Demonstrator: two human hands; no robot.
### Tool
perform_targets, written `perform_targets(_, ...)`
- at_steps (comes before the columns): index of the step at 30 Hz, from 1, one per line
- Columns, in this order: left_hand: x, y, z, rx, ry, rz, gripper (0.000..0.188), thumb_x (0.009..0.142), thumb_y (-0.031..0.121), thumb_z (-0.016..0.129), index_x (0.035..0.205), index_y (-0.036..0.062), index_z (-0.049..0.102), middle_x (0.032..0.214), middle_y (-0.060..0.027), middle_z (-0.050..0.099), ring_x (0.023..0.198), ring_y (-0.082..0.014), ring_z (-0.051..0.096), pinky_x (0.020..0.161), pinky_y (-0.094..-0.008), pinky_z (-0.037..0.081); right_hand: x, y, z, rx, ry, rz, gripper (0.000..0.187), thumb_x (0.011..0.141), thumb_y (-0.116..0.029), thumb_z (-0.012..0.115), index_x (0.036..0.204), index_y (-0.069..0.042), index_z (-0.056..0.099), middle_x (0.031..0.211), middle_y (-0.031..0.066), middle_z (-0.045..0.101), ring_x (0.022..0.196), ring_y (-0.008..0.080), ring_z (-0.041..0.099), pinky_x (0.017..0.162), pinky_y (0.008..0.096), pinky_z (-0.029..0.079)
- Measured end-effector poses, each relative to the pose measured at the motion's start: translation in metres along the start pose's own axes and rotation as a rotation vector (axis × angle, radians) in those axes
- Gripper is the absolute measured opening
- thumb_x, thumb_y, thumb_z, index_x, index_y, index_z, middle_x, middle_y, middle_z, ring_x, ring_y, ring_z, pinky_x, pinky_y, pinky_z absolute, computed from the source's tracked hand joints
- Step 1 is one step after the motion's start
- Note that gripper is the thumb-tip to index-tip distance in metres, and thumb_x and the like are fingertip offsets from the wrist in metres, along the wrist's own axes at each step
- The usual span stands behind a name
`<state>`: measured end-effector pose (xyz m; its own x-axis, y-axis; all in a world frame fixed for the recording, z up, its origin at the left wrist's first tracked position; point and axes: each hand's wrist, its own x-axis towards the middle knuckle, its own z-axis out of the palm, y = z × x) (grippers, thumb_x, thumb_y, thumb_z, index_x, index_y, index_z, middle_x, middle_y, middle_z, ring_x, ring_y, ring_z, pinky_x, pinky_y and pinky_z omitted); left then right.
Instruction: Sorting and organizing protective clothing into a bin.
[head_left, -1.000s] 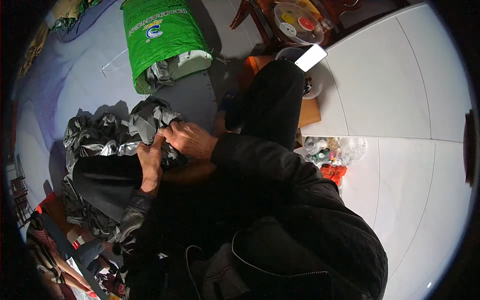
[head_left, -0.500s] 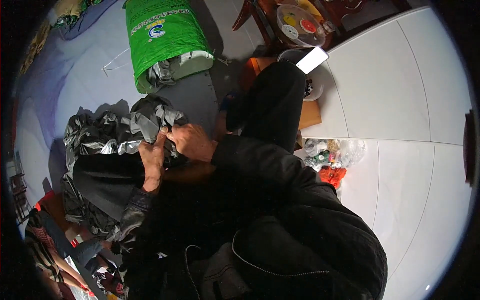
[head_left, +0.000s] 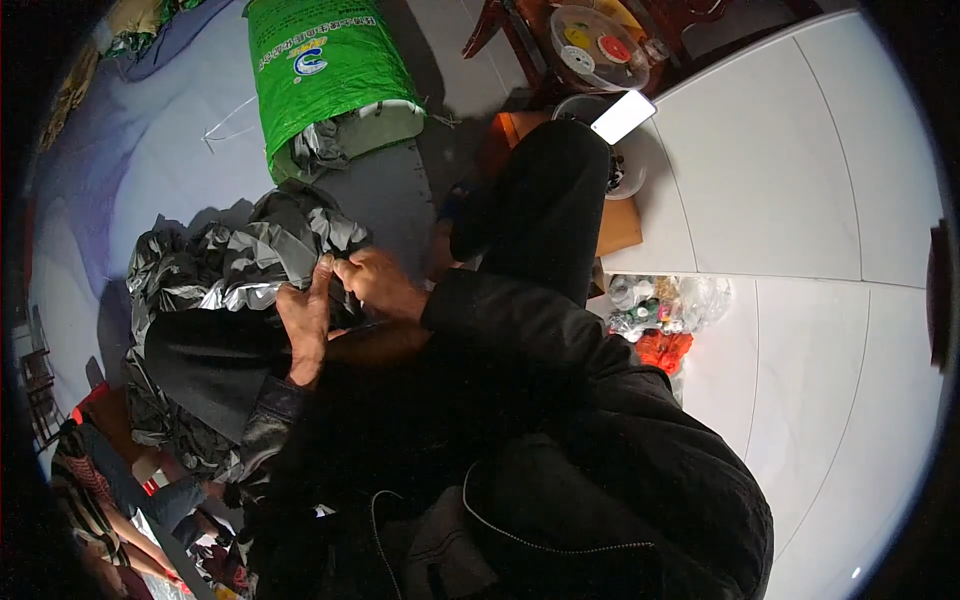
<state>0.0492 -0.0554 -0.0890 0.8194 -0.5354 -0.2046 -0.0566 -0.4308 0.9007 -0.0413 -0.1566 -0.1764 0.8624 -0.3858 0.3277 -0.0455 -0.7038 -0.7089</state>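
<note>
A heap of thin, shiny grey fabric [head_left: 275, 245], dark in places, lies bunched over and beside my left knee. My left hand [head_left: 304, 322] is closed on its near edge, thumb pointing up. Right beside it, my right hand [head_left: 382, 286] pinches the same fabric, the two thumbs almost touching. Whatever small part sits between the fingertips is hidden. The fabric spreads left of my hands and hangs down past my knee.
A green woven sack [head_left: 335, 75] with grey material inside lies ahead. A white phone [head_left: 623, 117] rests by my right knee, near a tub of round pieces [head_left: 598, 48]. Clear bags of small items [head_left: 660, 305] and an orange bag [head_left: 664, 350] lie right. Another person's arm [head_left: 135, 540] shows lower left.
My right hand has shifted slightly and turned, still pinching beside the left thumb. The upper folds of the fabric have moved a little. My left hand stays nearly in place.
</note>
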Motion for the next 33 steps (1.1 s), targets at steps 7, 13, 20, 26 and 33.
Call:
perform_targets(7, -0.005, -0.003, 0.002, 0.079, 0.055, 0.106, 0.045, 0.090, 0.037, 0.073, 0.075, -0.0046, 0.066, 0.061, 0.0028, 0.054, 0.058, -0.0082, 0.042, 0.051, -0.0305, 0.036, 0.012, -0.044, -0.048, 1.067, -0.211, 0.929, 0.016, 0.090, -0.017, 0.056, 0.084, -0.002, 0.057, 0.065, 0.0099, 0.052, 0.063, 0.0280, 0.057, 0.053, 0.0433, 0.043)
perform_targets(13, 0.001, -0.006, 0.012, -0.214, 0.110, 0.089, 0.043, 0.089, 0.039, 0.073, 0.083, -0.0030, 0.067, 0.070, -0.0011, 0.060, 0.065, -0.0122, 0.050, 0.059, -0.0313, 0.043, 0.007, -0.009, -0.005, -0.141, 0.244, -0.097, 0.021, 0.090, -0.019, 0.056, 0.078, -0.002, 0.053, 0.059, 0.0117, 0.052, 0.056, 0.0314, 0.057, 0.048, 0.0434, 0.042)
perform_targets(20, 0.009, -0.032, 0.007, -0.349, -0.090, -0.193, 0.065, 0.080, 0.053, 0.076, 0.113, -0.0012, 0.061, 0.108, -0.0132, 0.062, 0.096, -0.0291, 0.059, 0.074, -0.0512, 0.049, 0.006, -0.014, 0.000, -0.085, 0.198, 0.100, 0.024, 0.086, -0.019, 0.059, 0.075, 0.000, 0.051, 0.056, 0.0184, 0.051, 0.053, 0.0385, 0.055, 0.049, 0.0485, 0.043)
perform_targets(26, -0.006, -0.006, 0.009, -0.548, -0.021, -0.533, 0.045, 0.087, 0.033, 0.072, 0.119, 0.0043, 0.060, 0.103, -0.0066, 0.065, 0.089, -0.0197, 0.061, 0.074, -0.0338, 0.049, 0.013, -0.040, -0.032, -0.006, 0.160, 0.211, 0.026, 0.088, -0.021, 0.059, 0.075, 0.000, 0.051, 0.054, 0.0173, 0.051, 0.050, 0.0377, 0.055, 0.049, 0.0496, 0.043)
perform_targets(33, 0.011, -0.029, 0.005, -0.320, -0.162, -0.552, 0.072, 0.082, 0.054, 0.066, 0.131, 0.0032, 0.051, 0.128, -0.0150, 0.055, 0.105, -0.0311, 0.057, 0.076, -0.0488, 0.049, 0.013, -0.042, -0.049, -0.075, 0.096, 0.104, 0.026, 0.088, -0.021, 0.060, 0.075, 0.000, 0.051, 0.053, 0.0164, 0.052, 0.049, 0.0356, 0.056, 0.047, 0.0486, 0.044)
